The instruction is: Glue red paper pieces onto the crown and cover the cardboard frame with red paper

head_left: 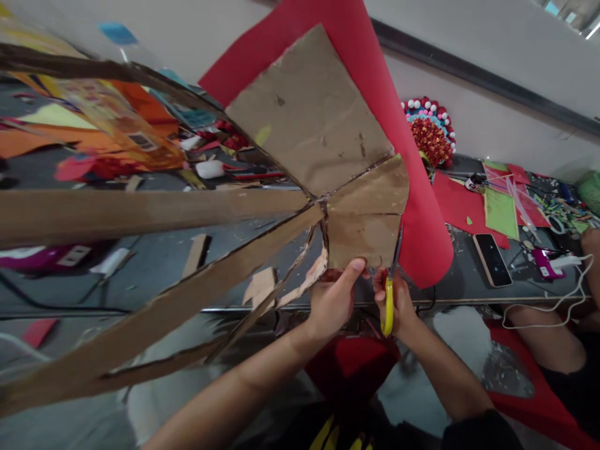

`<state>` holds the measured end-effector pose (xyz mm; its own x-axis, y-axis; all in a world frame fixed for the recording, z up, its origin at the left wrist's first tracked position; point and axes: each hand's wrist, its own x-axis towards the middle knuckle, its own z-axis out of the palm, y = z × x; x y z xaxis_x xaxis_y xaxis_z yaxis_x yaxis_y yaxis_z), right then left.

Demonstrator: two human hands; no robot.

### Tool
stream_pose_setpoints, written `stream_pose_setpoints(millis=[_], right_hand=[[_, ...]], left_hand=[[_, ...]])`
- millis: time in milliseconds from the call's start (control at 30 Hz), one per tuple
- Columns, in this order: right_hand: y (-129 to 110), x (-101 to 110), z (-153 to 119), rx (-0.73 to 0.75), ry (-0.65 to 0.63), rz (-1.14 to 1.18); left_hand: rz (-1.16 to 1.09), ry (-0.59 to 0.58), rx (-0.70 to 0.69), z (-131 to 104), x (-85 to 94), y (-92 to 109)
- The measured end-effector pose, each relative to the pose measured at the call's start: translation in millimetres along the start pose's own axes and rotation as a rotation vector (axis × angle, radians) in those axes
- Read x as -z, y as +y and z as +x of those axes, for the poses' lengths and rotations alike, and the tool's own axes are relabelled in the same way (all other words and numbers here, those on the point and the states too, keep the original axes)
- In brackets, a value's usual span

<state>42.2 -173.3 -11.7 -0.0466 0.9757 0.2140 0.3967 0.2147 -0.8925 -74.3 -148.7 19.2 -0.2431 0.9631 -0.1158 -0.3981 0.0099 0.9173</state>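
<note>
A brown cardboard piece [314, 119] with long strips fanning out to the left lies against a large red paper sheet [422, 231]. My left hand [335, 297] is closed on the cardboard's lower edge, its thumb on top and its fingers underneath. In my right hand [396, 297] is a pair of scissors [389, 306] with yellow handles. The dark blades point up along the cardboard's right edge, where the red sheet sticks out past it. Whether the blades are around the paper I cannot tell.
To the right lie a phone [492, 259], a purple device [548, 262] with a white cable, and red and green paper. A beaded red ornament [431, 134] leans at the wall. Orange paper and a clear bottle clutter the left. Another person's arm [544, 337] rests at the right.
</note>
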Motion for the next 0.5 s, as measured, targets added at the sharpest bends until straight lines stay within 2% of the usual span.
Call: stream_pose_setpoints(millis=[167,500], right_hand=[[0.3,-0.1,-0.9,-0.002,0.007,-0.021],[5.8,1.4,1.6,-0.004,0.005,-0.024]], left_hand=[[-0.052,0.032,0.083,-0.5,-4.7,2.4],[0.029,-0.046,0.015,3.7,5.4,-11.2]])
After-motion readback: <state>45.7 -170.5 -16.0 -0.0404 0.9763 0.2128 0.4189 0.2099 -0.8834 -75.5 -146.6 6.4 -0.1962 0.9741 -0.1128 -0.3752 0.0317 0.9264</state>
